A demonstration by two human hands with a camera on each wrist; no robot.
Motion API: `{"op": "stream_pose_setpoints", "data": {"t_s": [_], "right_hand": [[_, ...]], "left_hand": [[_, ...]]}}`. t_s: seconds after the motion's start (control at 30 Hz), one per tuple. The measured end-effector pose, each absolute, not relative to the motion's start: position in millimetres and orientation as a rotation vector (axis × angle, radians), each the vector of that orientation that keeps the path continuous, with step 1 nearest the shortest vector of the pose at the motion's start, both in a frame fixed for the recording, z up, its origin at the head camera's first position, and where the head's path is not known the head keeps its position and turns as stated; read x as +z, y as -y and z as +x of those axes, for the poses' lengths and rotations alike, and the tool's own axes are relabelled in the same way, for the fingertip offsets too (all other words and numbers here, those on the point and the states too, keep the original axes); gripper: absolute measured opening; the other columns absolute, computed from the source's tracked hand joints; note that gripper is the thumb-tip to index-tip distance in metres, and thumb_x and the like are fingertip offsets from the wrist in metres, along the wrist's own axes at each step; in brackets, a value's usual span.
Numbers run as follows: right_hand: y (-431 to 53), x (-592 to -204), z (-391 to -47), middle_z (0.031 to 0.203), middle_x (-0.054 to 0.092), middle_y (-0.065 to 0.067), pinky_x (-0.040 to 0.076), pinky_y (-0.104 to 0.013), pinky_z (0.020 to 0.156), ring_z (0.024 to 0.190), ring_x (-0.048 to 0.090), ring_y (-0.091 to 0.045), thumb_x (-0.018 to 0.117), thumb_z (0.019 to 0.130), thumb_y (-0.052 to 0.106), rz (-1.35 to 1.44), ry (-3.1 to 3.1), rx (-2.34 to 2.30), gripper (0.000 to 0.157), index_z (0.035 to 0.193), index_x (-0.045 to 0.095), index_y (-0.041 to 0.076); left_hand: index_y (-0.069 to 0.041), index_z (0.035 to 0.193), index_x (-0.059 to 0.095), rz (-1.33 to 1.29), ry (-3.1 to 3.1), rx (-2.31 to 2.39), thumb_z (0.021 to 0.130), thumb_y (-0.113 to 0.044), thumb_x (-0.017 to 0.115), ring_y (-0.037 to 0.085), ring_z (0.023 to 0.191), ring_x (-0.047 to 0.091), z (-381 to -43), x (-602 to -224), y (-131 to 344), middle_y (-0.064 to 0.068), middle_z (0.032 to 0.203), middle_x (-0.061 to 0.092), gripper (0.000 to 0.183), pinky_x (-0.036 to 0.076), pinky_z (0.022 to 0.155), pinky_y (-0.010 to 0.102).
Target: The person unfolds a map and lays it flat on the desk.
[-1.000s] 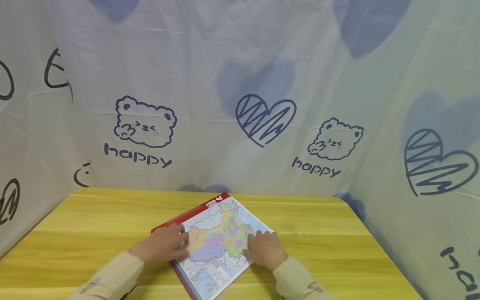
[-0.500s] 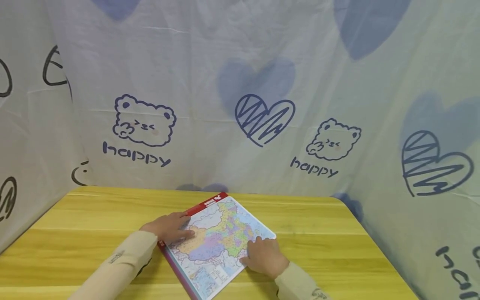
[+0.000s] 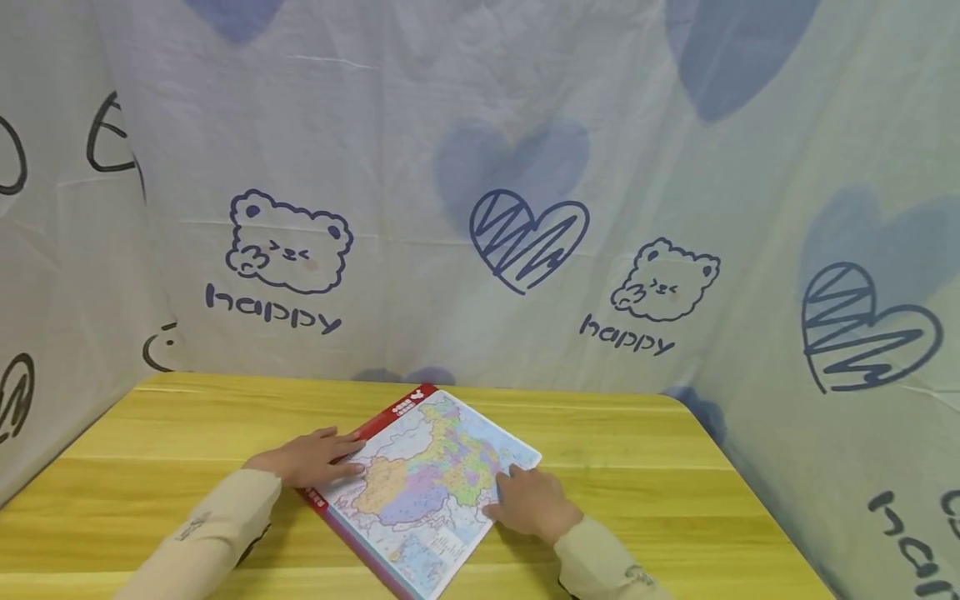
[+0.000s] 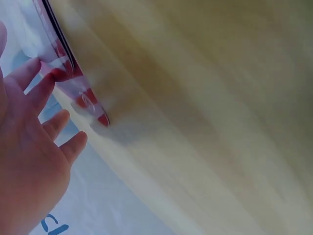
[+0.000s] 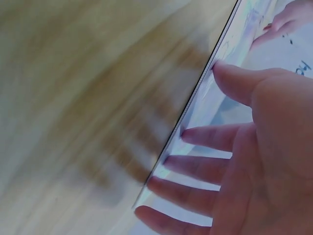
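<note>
A flat rectangular board with a coloured map (image 3: 420,492) lies tilted at an angle on the wooden table, a red strip along its upper left edge and a pinkish side facing the lower left. My left hand (image 3: 303,458) rests across the red edge, its fingers spread and reaching onto the map. At the opposite edge, my right hand (image 3: 536,504) touches the board with its fingertips. The right wrist view shows those fingers (image 5: 195,191) fairly straight along the board's rim, the thumb apart from them. Spread left fingers (image 4: 73,147) appear beside the red-edged board in the left wrist view.
The yellow wood-grain table (image 3: 645,492) extends around the board on both sides. Behind it and at either side hangs a pale cloth (image 3: 420,125) printed with hearts, bears and lettering.
The board has turned slightly counterclockwise, its far corner shifting left. My left hand has spread its fingers, moved up the edge, then left with the board. The right hand stays near its edge.
</note>
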State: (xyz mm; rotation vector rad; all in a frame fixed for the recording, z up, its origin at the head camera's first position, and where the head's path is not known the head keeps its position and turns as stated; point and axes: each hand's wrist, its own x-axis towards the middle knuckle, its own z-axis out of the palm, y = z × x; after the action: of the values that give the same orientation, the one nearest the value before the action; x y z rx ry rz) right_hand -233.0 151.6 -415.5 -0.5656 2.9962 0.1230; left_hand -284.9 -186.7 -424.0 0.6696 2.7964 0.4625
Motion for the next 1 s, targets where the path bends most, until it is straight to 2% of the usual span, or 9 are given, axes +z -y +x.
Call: {"op": "stream_pose_setpoints", "data": {"t_s": [0.2, 0.3, 0.4, 0.57, 0.73, 1.0], "right_hand": [[-155.5, -416.3, -249.5, 0.143, 0.048, -0.015, 0.038, -0.057, 0.100, 0.129, 0.045, -0.035, 0.057, 0.094, 0.046, -0.529, -2.920, -0.034, 0.059, 0.139, 0.053, 0.008], [-156.1, -417.5, -258.1, 0.149, 0.039, -0.017, 0.030, -0.060, 0.105, 0.137, 0.033, -0.038, 0.052, 0.097, 0.047, -0.515, -2.886, -0.079, 0.059, 0.144, 0.047, 0.011], [-154.2, -418.8, -267.3, 0.152, 0.033, -0.018, 0.027, -0.062, 0.106, 0.141, 0.024, -0.041, 0.046, 0.099, 0.049, -0.504, -2.875, -0.096, 0.060, 0.147, 0.043, 0.014], [-146.4, -420.3, -284.5, 0.153, 0.031, -0.018, 0.027, -0.063, 0.105, 0.141, 0.021, -0.041, 0.041, 0.099, 0.053, -0.460, -2.869, -0.127, 0.061, 0.148, 0.042, 0.016], [-137.7, -421.5, -298.7, 0.153, 0.030, -0.019, 0.025, -0.063, 0.106, 0.141, 0.021, -0.043, 0.042, 0.099, 0.052, -0.444, -2.864, -0.178, 0.061, 0.148, 0.042, 0.015], [-119.7, -425.4, -321.2, 0.155, 0.027, -0.019, 0.022, -0.063, 0.107, 0.142, 0.018, -0.043, 0.037, 0.101, 0.051, -0.431, -2.851, -0.321, 0.059, 0.147, 0.042, 0.015]], "left_hand": [[-0.006, 0.140, 0.051, 0.695, -2.770, 0.474, 0.091, -0.056, 0.056, 0.051, 0.135, 0.026, -276.5, -423.4, 201.0, 0.017, 0.147, 0.041, 0.070, 0.024, 0.103, 0.068], [-0.004, 0.139, 0.052, 0.699, -2.772, 0.450, 0.092, -0.055, 0.055, 0.051, 0.134, 0.027, -271.2, -422.9, 207.2, 0.018, 0.147, 0.042, 0.069, 0.024, 0.103, 0.068], [-0.004, 0.138, 0.053, 0.705, -2.784, 0.425, 0.091, -0.054, 0.056, 0.051, 0.134, 0.029, -265.7, -422.3, 211.8, 0.018, 0.146, 0.044, 0.069, 0.025, 0.103, 0.067], [-0.005, 0.139, 0.052, 0.714, -2.791, 0.382, 0.089, -0.056, 0.058, 0.049, 0.134, 0.030, -256.0, -423.6, 216.3, 0.016, 0.146, 0.044, 0.072, 0.026, 0.103, 0.067], [-0.007, 0.141, 0.051, 0.704, -2.784, 0.367, 0.087, -0.060, 0.058, 0.046, 0.136, 0.030, -245.2, -424.3, 219.9, 0.012, 0.147, 0.044, 0.076, 0.026, 0.105, 0.065], [-0.005, 0.139, 0.051, 0.740, -2.806, 0.333, 0.082, -0.064, 0.061, 0.045, 0.135, 0.031, -232.4, -426.2, 229.1, 0.013, 0.146, 0.044, 0.083, 0.028, 0.104, 0.063]]}}
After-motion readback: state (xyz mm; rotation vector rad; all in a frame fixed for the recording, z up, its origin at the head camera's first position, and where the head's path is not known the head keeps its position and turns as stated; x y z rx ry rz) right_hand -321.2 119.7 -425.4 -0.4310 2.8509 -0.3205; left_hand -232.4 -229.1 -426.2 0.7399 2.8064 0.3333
